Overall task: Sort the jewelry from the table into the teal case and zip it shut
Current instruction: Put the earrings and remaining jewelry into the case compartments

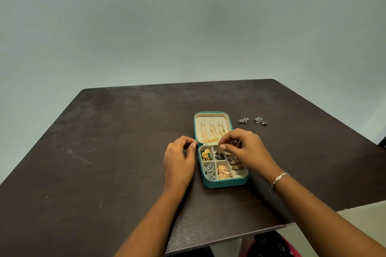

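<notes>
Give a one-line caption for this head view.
Both hands, left and right, work over the open teal case; silver pieces remain on the table.

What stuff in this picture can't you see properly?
Head view only:
- Right side of the teal case, with the ring slots: covered by the right hand.
- Whether the right fingers pinch anything: too small to tell.
- Same for the left hand, curled beside the case.
- The silver pieces on the table: too small to tell what they are.
- The chains in the lid: fine links blur together.
</notes>
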The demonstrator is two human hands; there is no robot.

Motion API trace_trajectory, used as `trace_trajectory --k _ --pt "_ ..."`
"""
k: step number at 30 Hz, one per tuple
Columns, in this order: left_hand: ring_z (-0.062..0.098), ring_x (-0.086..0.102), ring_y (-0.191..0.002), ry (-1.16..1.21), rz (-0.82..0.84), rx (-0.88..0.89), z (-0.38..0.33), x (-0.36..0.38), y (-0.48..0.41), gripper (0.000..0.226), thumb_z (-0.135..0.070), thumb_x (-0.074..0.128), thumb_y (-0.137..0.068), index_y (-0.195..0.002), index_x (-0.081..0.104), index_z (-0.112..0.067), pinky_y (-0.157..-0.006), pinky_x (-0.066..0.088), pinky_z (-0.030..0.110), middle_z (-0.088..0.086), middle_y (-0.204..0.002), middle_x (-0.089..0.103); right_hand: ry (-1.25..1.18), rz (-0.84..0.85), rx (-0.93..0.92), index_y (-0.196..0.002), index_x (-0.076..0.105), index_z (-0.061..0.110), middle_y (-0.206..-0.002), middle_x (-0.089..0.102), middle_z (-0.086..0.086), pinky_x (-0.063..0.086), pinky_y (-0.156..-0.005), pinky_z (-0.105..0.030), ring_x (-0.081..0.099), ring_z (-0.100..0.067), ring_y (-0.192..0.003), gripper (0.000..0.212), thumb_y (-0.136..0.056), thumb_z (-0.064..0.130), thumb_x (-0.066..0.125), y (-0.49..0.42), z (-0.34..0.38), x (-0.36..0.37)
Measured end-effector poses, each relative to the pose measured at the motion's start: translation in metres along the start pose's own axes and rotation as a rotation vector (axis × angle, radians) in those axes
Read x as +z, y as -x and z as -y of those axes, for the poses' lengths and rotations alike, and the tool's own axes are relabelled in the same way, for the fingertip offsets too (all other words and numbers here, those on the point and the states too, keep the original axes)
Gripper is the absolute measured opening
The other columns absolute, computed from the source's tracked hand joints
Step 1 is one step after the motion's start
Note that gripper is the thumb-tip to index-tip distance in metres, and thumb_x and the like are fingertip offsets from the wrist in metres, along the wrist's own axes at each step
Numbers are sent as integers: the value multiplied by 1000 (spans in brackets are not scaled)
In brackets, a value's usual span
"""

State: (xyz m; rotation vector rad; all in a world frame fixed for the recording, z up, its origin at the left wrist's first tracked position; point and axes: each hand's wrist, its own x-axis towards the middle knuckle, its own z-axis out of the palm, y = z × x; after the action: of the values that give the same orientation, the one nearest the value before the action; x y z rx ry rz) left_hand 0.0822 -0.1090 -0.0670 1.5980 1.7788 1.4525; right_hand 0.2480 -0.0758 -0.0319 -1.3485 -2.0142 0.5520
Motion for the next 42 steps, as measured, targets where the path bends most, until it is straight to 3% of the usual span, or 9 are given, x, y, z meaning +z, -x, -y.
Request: trace_trajectory --k 7,12,16,21,26,30,32,37,42 --pt "0 48 -78 -44 -60 108 -3 -2 0 13 -14 55 -89 -81 61 -22 -61 35 11 -19 -77 56 -101 -113 91 -81 68 19 -81 67 7 44 -69 -15 60 -5 -79 7 -82 14 65 5 -42 -37" --pt "3 49 -78 -75 -95 180 -14 0 -8 11 -12 55 -89 -82 61 -19 -59 34 16 -21 -76 53 -183 -207 248 -74 68 15 -77 67 -5 45 -72 -31 59 -17 -75 10 -81 8 66 -2 -95 -62" --pt "9 52 -78 -74 -87 239 -31 11 -17 7 -12 57 -88 -85 63 -14 -62 42 21 -23 -77 49 -269 -259 351 -70 66 17 -73 65 -4 44 -68 -33 57 -19 -73 14 -80 7 66 -15 -123 -67" --pt "3 53 -83 -22 -36 305 -58 35 -28 8 -12 57 -88 -85 62 -17 -63 40 13 -20 -80 55 -310 -320 384 -70 65 15 -72 64 -4 45 -70 -31 59 -21 -73 12 -78 7 67 -34 -136 -64" --pt "3 51 -83 -11 54 256 -81 61 -46 7 -14 57 -88 -83 62 -17 -66 37 12 -16 -79 56 -272 -380 351 -77 66 12 -76 65 -7 43 -66 -30 57 -19 -72 3 -78 11 68 -51 -140 -60" --pt "12 54 -90 -41 157 184 -90 85 -61 6 -14 57 -87 -87 63 -13 -74 41 22 -3 -90 63 -231 -381 340 -80 66 14 -74 62 -2 38 -57 -18 52 -13 -66 4 -78 15 69 -62 -143 -58" --pt "10 54 -88 -47 197 148 -93 97 -68 6 -13 58 -87 -88 64 -11 -73 38 19 0 -92 65 -193 -372 336 -81 66 16 -74 61 1 36 -57 -16 53 -10 -67 5 -77 19 70 -68 -146 -59" --pt "10 54 -84 -55 244 48 -90 123 -78 5 -12 59 -86 -86 64 -10 -74 39 19 -1 -89 62 -109 -321 328 -81 65 26 -78 61 7 36 -64 -25 55 -9 -76 7 -76 28 70 -82 -153 -61" --pt "12 55 -84 -99 281 1 -85 141 -90 6 -12 60 -85 -80 60 -16 -74 41 21 -2 -87 61 -39 -255 300 -72 66 29 -67 57 13 36 -58 -25 56 -11 -77 6 -77 27 68 -92 -156 -61"
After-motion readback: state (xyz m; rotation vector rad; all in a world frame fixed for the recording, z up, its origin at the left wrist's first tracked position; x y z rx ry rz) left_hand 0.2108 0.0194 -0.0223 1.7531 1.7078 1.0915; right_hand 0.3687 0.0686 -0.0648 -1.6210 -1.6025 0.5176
